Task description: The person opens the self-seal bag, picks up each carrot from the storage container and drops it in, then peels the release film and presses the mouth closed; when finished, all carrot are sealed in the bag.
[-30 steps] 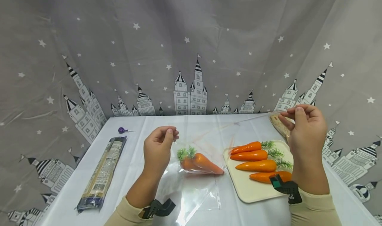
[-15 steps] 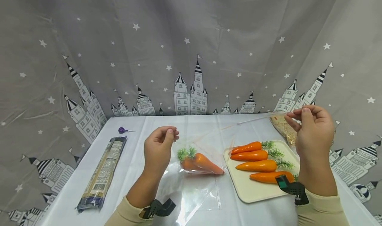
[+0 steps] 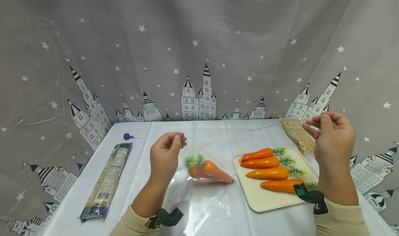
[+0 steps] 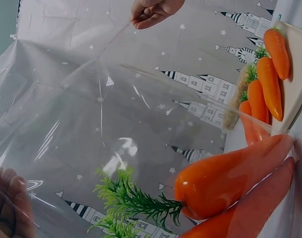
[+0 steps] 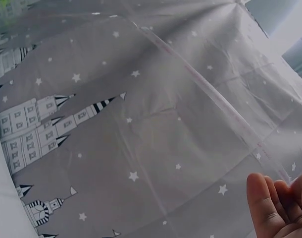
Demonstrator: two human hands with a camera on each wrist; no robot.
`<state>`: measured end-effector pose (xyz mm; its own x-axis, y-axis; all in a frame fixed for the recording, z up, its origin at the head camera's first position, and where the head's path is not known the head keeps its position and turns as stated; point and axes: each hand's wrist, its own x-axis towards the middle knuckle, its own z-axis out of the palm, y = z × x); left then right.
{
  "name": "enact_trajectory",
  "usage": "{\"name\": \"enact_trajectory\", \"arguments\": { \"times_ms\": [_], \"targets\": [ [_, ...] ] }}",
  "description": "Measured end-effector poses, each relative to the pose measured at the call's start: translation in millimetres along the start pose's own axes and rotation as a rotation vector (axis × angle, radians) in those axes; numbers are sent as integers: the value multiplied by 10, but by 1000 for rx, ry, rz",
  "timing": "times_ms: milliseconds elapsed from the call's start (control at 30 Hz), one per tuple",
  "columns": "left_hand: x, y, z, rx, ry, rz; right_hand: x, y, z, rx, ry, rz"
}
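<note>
A clear plastic bag (image 3: 199, 203) holds orange carrots (image 3: 210, 171) with green tops in front of me. My left hand (image 3: 165, 156) pinches the bag at its left side, thumb against the fingers. Raised at the right, my right hand (image 3: 335, 139) pinches the end of a thin clear strip (image 5: 210, 89), which stretches taut away from the fingertips. In the left wrist view the strip runs from the right hand down to the bag, and the carrots show close up through the film.
Right of the bag, a cream tray (image 3: 258, 203) bears several more carrots (image 3: 268, 173). Behind it lies a packet of grains (image 3: 297, 133). A long, dark-ended packet (image 3: 107, 180) and a purple lollipop (image 3: 127, 136) lie at the left. A grey printed curtain (image 3: 199, 28) hangs behind the table.
My right hand has moved right and slightly down, drawing the strip farther out; more of the grain packet shows. The left hand and the bagged carrots have stayed in place.
</note>
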<state>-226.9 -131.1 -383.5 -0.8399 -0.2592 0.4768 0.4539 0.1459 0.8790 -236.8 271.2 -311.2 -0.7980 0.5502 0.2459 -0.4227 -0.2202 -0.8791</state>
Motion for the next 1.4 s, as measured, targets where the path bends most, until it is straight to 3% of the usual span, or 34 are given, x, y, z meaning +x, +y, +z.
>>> {"name": "enact_trajectory", "arguments": {
  "times_ms": [333,700,800,967,1167,1267,1400],
  "targets": [
    [-2,-12,-3,-11,-4,3,74,116,-22,42,24,40],
    [-6,-13,-18,-15,-9,2,128,282,-20,43,53,15],
    [-2,-26,-25,-12,-7,7,166,324,-25,40,64,49],
    [-5,-27,-32,-10,-2,4,203,439,3,-35,48,153],
    [-8,-19,-32,0,-1,-3,241,650,65,-98,11,216],
    [-9,-21,-33,2,-2,-6,297,754,69,-178,1,245],
    [-11,-14,-35,-3,-5,-6,365,916,52,-333,-25,216]
  ]
}}
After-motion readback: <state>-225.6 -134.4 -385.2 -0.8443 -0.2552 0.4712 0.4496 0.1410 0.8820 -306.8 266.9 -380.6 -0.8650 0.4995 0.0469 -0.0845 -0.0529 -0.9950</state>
